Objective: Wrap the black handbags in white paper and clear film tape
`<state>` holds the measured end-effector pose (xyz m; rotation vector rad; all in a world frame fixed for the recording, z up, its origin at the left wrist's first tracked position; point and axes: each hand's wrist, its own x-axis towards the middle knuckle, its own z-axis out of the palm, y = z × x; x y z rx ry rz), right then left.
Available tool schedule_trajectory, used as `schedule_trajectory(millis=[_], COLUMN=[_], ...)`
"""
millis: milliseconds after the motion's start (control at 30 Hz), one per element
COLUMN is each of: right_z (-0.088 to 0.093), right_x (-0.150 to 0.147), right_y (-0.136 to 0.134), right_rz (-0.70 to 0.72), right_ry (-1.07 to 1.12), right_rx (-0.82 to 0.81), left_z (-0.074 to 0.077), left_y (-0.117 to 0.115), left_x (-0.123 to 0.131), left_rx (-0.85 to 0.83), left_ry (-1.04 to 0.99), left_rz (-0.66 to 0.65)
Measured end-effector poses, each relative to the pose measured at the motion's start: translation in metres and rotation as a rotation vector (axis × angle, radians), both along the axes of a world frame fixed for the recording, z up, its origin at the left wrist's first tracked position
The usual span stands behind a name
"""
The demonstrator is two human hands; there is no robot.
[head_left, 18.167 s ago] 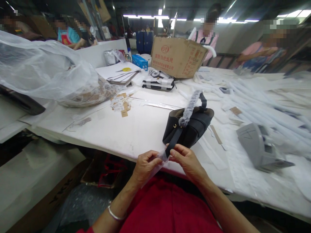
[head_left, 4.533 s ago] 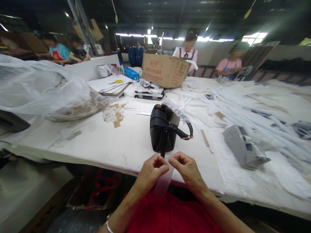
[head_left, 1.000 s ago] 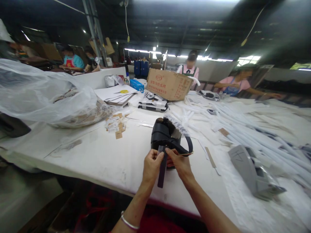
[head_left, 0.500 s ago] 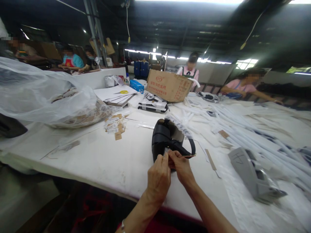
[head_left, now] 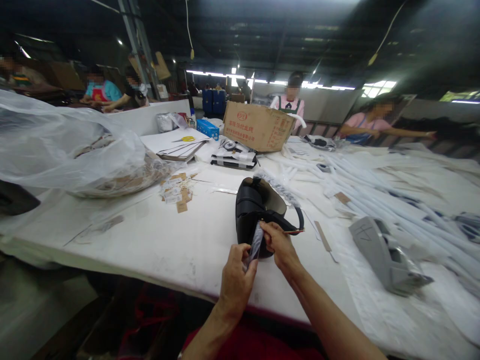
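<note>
A black handbag [head_left: 249, 210] stands open-topped on the white-covered table, its pale lining showing. Its handle [head_left: 277, 187] is partly wrapped in clear, bubbly plastic. At the near side of the bag, a narrow strip in shiny clear plastic [head_left: 257, 241] runs between my hands. My left hand [head_left: 237, 272] pinches the strip's lower end between thumb and fingers. Closed at the upper end, against the bag, is my right hand [head_left: 278, 244]. A thin orange-brown stick [head_left: 295, 231] pokes out to the right from behind that hand; its other end is hidden.
Left lie a big clear plastic bag [head_left: 67, 145] and loose brown tags [head_left: 182, 206]. A grey tape dispenser [head_left: 382, 255] stands right, near a flat strip with a hook [head_left: 323, 237]. Behind are a carton [head_left: 258, 127] and yellow scissors [head_left: 187, 138]. Several people work beyond.
My left hand has moved down and away from the right hand, so the plastic-covered strip between them now shows. The right hand stays by the bag. The view has shifted slightly.
</note>
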<state>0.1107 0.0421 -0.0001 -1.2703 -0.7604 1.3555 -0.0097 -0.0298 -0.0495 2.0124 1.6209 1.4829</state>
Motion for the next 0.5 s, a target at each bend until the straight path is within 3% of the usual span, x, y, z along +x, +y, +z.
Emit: schedule_trajectory(millis=[100, 233, 300, 367, 433, 500], right_z=[0.000, 0.000, -0.002, -0.003, -0.003, -0.002], right_x=[0.000, 0.004, 0.008, 0.009, 0.009, 0.006], right_y=[0.000, 0.003, 0.003, 0.003, 0.001, -0.002], right_rz=[0.027, 0.084, 0.113, 0.125, 0.114, 0.091], right_ry=[0.088, 0.131, 0.138, 0.145, 0.139, 0.103], right_rx=[-0.017, -0.046, -0.053, -0.045, -0.026, 0.000], left_z=[-0.013, -0.015, -0.004, 0.014, 0.031, 0.042], left_y=[-0.018, -0.052, -0.058, -0.046, -0.020, 0.012], left_x=[-0.001, -0.012, -0.022, -0.027, -0.024, -0.013], left_rx=[0.105, 0.178, 0.182, 0.077, -0.188, -0.513], left_ry=[0.222, 0.353, 0.227, -0.017, -0.314, -0.577], left_rz=[-0.115, -0.482, -0.533, -0.355, -0.169, -0.269])
